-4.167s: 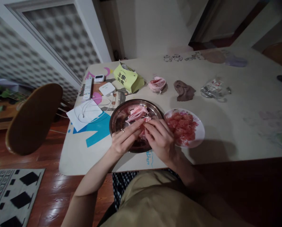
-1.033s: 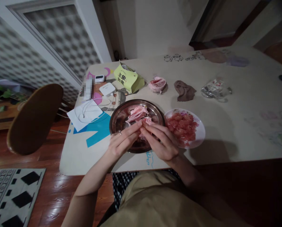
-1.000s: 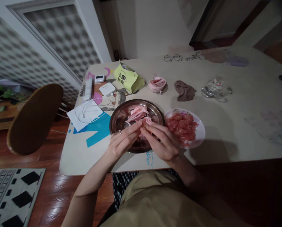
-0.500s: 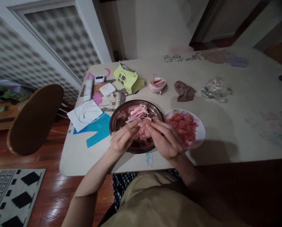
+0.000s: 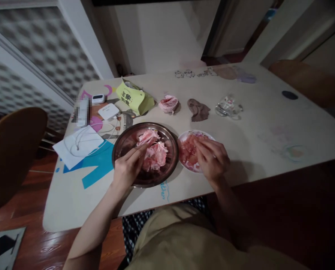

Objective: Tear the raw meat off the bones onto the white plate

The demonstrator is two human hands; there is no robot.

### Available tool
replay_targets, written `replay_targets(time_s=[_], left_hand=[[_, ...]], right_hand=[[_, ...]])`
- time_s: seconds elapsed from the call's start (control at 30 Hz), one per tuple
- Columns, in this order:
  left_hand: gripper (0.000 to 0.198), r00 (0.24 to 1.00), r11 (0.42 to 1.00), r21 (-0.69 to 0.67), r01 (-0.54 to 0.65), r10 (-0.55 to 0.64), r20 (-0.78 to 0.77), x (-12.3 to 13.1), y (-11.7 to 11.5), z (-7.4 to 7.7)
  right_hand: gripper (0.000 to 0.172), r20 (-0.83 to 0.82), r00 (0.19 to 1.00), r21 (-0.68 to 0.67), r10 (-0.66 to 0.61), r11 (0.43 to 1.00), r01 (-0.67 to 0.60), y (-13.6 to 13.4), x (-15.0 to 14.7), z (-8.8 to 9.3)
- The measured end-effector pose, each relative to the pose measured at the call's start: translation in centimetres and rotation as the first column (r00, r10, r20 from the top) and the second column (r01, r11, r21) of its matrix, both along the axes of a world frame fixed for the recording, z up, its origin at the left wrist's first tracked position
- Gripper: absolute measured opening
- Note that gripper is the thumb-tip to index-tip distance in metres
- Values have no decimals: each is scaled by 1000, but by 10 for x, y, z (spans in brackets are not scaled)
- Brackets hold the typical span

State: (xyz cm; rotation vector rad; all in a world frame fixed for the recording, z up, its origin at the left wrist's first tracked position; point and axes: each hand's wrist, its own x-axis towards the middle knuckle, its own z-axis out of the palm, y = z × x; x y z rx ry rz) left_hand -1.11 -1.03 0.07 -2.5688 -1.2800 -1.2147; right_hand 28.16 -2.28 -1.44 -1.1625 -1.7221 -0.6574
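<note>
A round metal bowl [image 5: 122, 142] near the table's front edge holds pink fruit membranes and a torn pink fruit segment [image 5: 155, 155]. My left hand [image 5: 127, 167] rests over the bowl's left side, its fingers pressed together against the segment. Right of the bowl, a white plate [image 5: 197, 169] carries a pile of peeled pink flesh [image 5: 187, 152]. My right hand [image 5: 212, 157] hovers over that plate with its fingers curled down onto the pile; what they hold is hidden.
Behind the bowl lie a yellow bag [image 5: 135, 99], a pink fruit piece [image 5: 169, 103], a brown cloth [image 5: 198, 109] and a clear wrapper [image 5: 228, 108]. White paper with a cable [image 5: 77, 144] and a white box [image 5: 108, 111] sit at left. A wooden chair [image 5: 10, 150] stands left of the table.
My hands have parted: the right one moved from the bowl to the white plate, while the left stays at the segment in the bowl. The view has shifted right.
</note>
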Motion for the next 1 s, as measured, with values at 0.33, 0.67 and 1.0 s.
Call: replay_targets(time_s=[0.33,0.67,1.0], left_hand=[[24,999,999,-42,6,-4,51,2,1,4],[50,992,990,-142,14,4,124,-1,-2,12],[75,906,939,-252,236,-119,406,0,5,3]], right_hand=[[33,-15,999,-313,44,948,-47,5,32,-25],[25,-35,989,-401,146,904,-148,-8,20,-2],[30,-100,882,-305,460,830,-467,11,-69,21]])
